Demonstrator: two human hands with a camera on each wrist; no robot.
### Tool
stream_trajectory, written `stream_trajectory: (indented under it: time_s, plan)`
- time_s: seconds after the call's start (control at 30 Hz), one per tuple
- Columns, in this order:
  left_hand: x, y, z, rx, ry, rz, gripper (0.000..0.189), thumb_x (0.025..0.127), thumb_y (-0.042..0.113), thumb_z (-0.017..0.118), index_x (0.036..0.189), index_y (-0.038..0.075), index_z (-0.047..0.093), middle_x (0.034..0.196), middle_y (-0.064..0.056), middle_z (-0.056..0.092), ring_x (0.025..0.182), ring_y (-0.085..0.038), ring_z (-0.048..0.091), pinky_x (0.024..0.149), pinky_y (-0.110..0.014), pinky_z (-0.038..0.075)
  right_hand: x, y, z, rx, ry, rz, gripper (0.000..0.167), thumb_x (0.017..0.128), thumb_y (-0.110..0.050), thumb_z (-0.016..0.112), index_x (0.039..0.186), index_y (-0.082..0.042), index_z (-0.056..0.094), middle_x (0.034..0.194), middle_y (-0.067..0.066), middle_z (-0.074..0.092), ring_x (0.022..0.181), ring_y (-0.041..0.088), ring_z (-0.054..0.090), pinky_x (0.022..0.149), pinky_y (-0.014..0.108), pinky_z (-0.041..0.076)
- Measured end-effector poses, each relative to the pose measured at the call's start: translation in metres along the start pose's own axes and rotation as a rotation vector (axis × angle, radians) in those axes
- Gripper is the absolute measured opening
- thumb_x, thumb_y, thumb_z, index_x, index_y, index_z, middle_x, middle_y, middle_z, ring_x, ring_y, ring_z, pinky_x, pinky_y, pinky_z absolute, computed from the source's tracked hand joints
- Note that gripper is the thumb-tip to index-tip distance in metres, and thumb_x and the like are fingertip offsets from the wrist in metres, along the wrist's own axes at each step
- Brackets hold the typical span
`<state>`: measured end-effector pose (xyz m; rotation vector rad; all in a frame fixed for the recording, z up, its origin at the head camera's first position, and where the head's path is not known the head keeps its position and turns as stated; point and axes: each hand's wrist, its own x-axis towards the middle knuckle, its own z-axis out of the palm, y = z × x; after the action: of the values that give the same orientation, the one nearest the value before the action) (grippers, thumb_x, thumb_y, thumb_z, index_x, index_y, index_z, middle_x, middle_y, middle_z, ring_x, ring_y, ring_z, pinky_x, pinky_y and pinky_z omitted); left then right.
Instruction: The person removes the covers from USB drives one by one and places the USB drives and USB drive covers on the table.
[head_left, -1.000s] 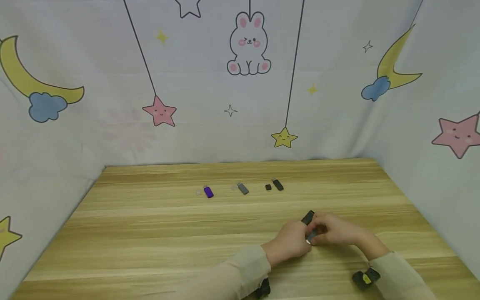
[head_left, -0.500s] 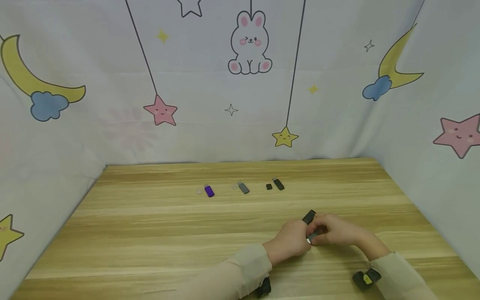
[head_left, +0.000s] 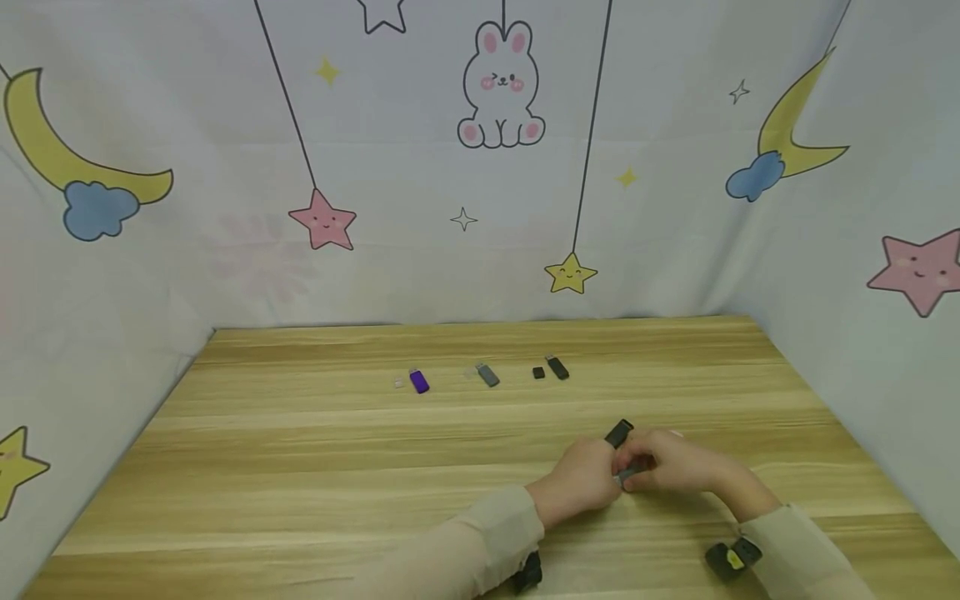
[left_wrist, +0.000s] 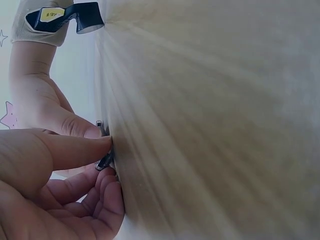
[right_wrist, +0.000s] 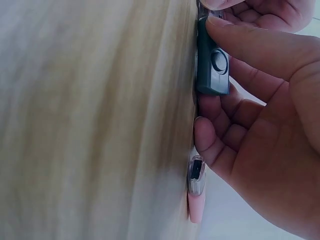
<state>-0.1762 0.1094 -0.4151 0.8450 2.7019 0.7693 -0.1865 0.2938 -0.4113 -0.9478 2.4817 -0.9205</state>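
Note:
Between both hands, low over the wooden table (head_left: 337, 467), is a dark green-grey USB stick (right_wrist: 212, 67) with a round raised mark. My right hand (head_left: 671, 460) pinches its body between thumb and curled fingers. At its other end my left hand (head_left: 581, 477) pinches a clear, shiny part (right_wrist: 202, 11) with thumb and fingertips. Just beyond the left hand shows a black stick-shaped thing (head_left: 619, 432), partly hidden. A pink USB stick (right_wrist: 196, 207) with a clear cap (right_wrist: 197, 176) lies on the table past the right hand's fingers.
Toward the table's back lie a purple USB stick (head_left: 419, 382) with a clear cap (head_left: 399, 383) beside it, a grey USB stick (head_left: 487, 375), and a black USB stick (head_left: 557, 367) next to its black cap (head_left: 538, 372). A printed white curtain (head_left: 405, 183) surrounds the table.
The USB stick between my hands has turned slightly, and its bright white end shows less. A small pale edge has come into sight behind my right hand. Both hands stay put.

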Motion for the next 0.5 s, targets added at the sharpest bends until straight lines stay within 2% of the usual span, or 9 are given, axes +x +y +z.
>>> stream_trajectory:
  time_s: [0.2,0.5]
  plan:
    - [0.0006,-0.002,-0.0012,-0.011,-0.002,0.013,0.035,0.073,0.003,0.068,0.049,0.015,0.045,0.043,0.011,0.032,0.043,-0.004,0.036,0.042,-0.016,0.028,0.0011,-0.0004,0.0021,-0.001,0.003,-0.044,0.009,0.087,-0.018,0.071,0.093,-0.013,0.069,0.095,-0.005,0.063,0.089,0.003,0.058,0.077,0.024,0.051]
    - [-0.0016,-0.0041,-0.0043,-0.153,-0.043,-0.062,0.038,0.079,0.004,0.067,0.049,0.014,0.046,0.04,0.01,0.031,0.036,-0.003,0.03,0.036,-0.016,0.022,0.0016,0.0006,0.0008,0.016,-0.016,-0.043,0.009,0.09,-0.019,0.068,0.097,-0.014,0.07,0.097,-0.006,0.065,0.091,0.004,0.059,0.079,0.025,0.051]
